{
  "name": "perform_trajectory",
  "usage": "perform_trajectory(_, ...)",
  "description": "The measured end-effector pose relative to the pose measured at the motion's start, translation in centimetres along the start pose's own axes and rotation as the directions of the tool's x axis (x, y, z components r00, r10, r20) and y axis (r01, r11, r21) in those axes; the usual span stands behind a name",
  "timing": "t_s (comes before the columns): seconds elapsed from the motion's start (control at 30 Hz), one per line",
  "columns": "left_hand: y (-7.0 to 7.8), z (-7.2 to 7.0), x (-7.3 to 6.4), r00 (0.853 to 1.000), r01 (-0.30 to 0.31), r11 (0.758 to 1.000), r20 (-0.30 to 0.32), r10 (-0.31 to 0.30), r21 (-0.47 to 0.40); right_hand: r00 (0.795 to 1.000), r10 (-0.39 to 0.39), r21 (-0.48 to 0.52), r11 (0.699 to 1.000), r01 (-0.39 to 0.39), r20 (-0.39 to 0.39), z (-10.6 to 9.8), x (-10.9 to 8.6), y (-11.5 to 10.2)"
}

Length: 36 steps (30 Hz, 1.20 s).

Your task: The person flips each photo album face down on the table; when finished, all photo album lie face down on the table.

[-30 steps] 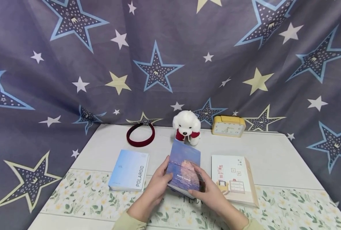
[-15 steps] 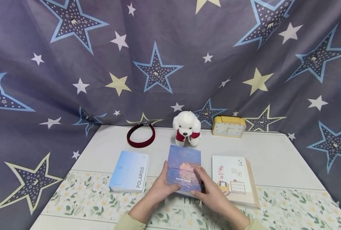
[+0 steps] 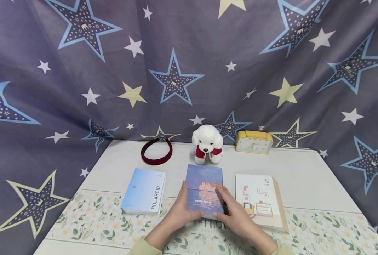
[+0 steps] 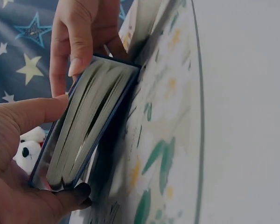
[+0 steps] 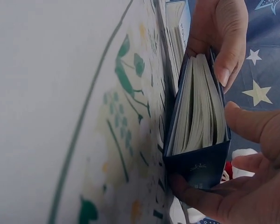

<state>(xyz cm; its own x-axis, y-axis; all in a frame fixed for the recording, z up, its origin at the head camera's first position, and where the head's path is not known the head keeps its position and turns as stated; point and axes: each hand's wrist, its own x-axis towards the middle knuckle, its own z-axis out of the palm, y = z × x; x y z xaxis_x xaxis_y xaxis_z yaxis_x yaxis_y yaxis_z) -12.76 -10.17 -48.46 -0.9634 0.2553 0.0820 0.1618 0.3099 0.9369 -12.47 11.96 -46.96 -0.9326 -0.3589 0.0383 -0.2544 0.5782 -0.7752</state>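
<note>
A photo album (image 3: 204, 191) with a purple-blue seascape cover lies face up between both hands, close over the flowered strip of the mat. My left hand (image 3: 182, 209) grips its left side, thumb at the near cover edge; in the left wrist view fingers (image 4: 74, 196) curl under it. On the opposite side, my right hand (image 3: 235, 212) holds the album, thumb at the near corner and a finger over the cover. The right wrist view shows the cream page edges (image 5: 200, 107) and the dark spine, with right-hand fingers (image 5: 191, 191) beneath.
A blue Polaroid album (image 3: 143, 191) lies to the left, a thick illustrated book (image 3: 259, 200) to the right. Behind stand a white plush dog (image 3: 207, 140), a dark red headband (image 3: 157, 161) and a yellow clock (image 3: 254, 142), before a starry curtain (image 3: 189, 32).
The photo album has come down and toward me from its tilted position, and its cover has straightened to face up. Both hands keep their hold; the left has shifted slightly along its side.
</note>
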Motion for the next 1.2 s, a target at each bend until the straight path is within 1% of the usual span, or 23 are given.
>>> perform_trajectory(0.13,-0.2,-0.1,-0.1,0.999,0.04,0.991,0.004,-0.041,0.126,1.0,0.007,-0.018,1.0,-0.007,0.008,0.1,0.0,0.0)
perform_trajectory(0.2,-0.2,-0.1,-0.1,0.999,0.051,0.986,0.01,-0.053,0.159,1.0,0.015,-0.027,1.0,-0.014,0.015,0.1,0.0,0.0)
perform_trajectory(0.33,-0.2,-0.2,-0.1,0.998,0.052,0.979,0.025,-0.058,0.199,0.999,0.027,-0.04,0.999,-0.026,0.025,0.1,0.0,0.1)
perform_trajectory(0.43,-0.2,-0.3,-0.2,0.997,0.049,0.965,0.038,-0.06,0.258,0.999,0.018,-0.051,0.999,-0.016,0.033,0.2,-0.1,0.0)
perform_trajectory(0.57,-0.4,-0.6,-0.4,0.995,0.071,0.933,0.035,-0.089,0.352,0.999,-0.016,-0.053,0.998,0.017,0.037,0.3,-0.2,-0.4)
perform_trajectory(0.67,-0.4,-0.9,-0.7,0.995,0.083,0.915,0.022,-0.1,0.395,0.999,-0.048,-0.039,0.998,0.048,0.019,0.6,-0.1,-0.9)
perform_trajectory(0.87,-0.4,-1.5,-1.2,0.998,0.054,0.891,0.013,-0.068,0.451,0.991,-0.129,-0.039,0.991,0.128,-0.036,1.2,0.4,-2.2)
perform_trajectory(0.93,-0.1,-1.6,-1.4,0.998,0.048,0.884,0.005,-0.057,0.466,0.988,-0.15,-0.017,0.989,0.149,-0.033,1.3,0.6,-2.6)
perform_trajectory(1.03,0.4,-2.1,-1.6,0.999,0.048,0.873,-0.015,-0.046,0.485,0.986,-0.166,0.048,0.985,0.166,0.004,1.5,1.0,-3.0)
perform_trajectory(1.13,0.8,-2.9,-1.7,0.997,0.066,0.861,-0.061,-0.04,0.504,0.982,-0.18,0.142,0.975,0.17,0.062,1.8,1.4,-3.3)
perform_trajectory(1.2,0.9,-3.7,-1.7,0.995,0.072,0.844,-0.096,-0.024,0.532,0.978,-0.188,0.178,0.969,0.169,0.094,2.1,1.8,-3.5)
